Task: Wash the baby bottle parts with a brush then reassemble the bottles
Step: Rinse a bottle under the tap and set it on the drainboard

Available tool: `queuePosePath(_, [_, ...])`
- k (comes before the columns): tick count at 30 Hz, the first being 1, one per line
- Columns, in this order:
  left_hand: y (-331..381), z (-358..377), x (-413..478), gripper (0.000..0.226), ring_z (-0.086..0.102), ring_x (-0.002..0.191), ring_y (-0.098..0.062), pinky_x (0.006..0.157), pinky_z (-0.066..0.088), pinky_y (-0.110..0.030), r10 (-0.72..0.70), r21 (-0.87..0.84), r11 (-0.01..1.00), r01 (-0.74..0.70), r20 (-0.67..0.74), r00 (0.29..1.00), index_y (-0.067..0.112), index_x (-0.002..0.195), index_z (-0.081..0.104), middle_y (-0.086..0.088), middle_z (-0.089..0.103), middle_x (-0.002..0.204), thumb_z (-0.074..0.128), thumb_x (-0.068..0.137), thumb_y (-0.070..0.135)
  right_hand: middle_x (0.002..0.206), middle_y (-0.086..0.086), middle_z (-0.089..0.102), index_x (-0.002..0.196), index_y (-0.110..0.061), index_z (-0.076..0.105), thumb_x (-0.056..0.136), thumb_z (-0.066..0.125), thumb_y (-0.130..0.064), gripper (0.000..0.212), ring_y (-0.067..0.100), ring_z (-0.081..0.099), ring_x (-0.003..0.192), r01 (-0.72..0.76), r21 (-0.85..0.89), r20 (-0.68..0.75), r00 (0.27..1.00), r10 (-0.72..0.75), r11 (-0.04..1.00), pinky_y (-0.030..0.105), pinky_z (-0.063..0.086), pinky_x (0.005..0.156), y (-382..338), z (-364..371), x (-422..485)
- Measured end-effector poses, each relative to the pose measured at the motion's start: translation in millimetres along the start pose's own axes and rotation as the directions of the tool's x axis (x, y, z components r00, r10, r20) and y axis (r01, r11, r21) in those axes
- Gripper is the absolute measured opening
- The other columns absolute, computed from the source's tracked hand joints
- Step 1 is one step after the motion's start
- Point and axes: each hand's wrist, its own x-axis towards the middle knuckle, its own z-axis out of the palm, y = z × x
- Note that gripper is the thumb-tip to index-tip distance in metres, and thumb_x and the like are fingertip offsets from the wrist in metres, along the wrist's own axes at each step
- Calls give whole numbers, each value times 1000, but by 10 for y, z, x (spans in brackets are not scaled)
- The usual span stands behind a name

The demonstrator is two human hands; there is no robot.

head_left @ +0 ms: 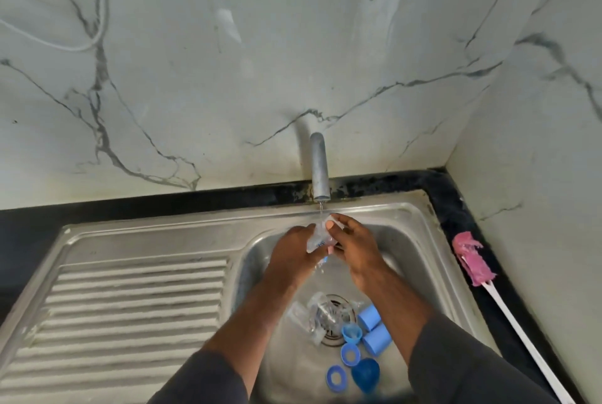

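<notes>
A clear bottle [317, 239] is being rinsed under the tap [318, 169], over the sink [146, 234].
It is being gripped by the left hand [291, 252] and right hand [353, 249], curled round it together. By the drain, blue caps and rings [369, 317] are lying; the pink brush [472, 258] is lying on the worktop [456, 208] and is likely being called for next.
</notes>
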Motion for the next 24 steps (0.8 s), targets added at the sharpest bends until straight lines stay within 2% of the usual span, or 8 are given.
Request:
queuePosePath(2, [18,36,-12,57,65,109,-15,87,45,-25,4,-129,992,-6,-19,1000,25,123,64,5,70,115,59,78,60,108,12,74,123,-15,65,97,64,-12,25,19,67,85,-10,0,14,1000,10,1000,26,55,67,-11,3,18])
queuePosePath(5, [-18,91,-38,47,61,108,-7,92,47,-23,-110,-330,938,109,14,994,35,131,56,13,65,122,64,88,53,107,11,76,125,-11,65,101,54,-7,26,22,72,91,-74,10,80,994,73,997,31,57,77,13,13,16])
queuePosePath(7, [-73,115,-85,25,66,105,-10,91,54,-28,-156,-542,823,170,72,985,44,119,59,7,68,123,65,95,38,108,11,76,124,-6,65,102,52,-4,26,23,73,96,-107,-19,142,984,109,994,33,59,80,16,4,-28])
queuePosePath(10, [-102,83,-166,27,71,103,-21,73,59,-27,-189,-733,630,255,173,967,28,126,62,-7,71,120,59,100,29,112,11,75,124,-9,66,100,53,-2,28,27,71,104,-119,-26,213,969,122,993,41,58,92,-17,27,-103])
queuePosePath(13, [-131,85,-169,30,71,104,-23,69,58,-23,-175,-765,596,244,172,969,18,127,63,-8,72,117,53,102,31,108,10,76,119,-9,69,95,61,-2,26,28,72,103,-98,-50,187,977,106,994,46,56,97,-6,78,-146])
queuePosePath(17, [-219,138,-108,35,71,100,-37,84,59,-43,-145,-750,650,121,33,989,13,113,73,-13,76,103,70,91,39,102,13,77,110,-5,73,88,71,-2,22,30,74,99,-39,-94,76,996,46,995,49,56,97,80,94,-190])
queuePosePath(20, [-274,117,-108,36,74,94,-29,88,59,-50,-118,-724,687,69,-18,993,18,112,74,-8,77,101,68,84,41,107,17,75,117,-1,69,94,63,0,24,31,73,102,-52,-19,89,995,54,998,45,56,97,137,83,-237])
queuePosePath(24, [-227,67,-104,29,73,97,-23,90,58,-45,-113,-700,710,72,-13,993,16,126,68,-4,76,106,57,100,25,108,21,73,115,2,65,92,68,-4,24,30,74,98,-39,-8,-15,999,39,999,37,61,82,93,92,-247])
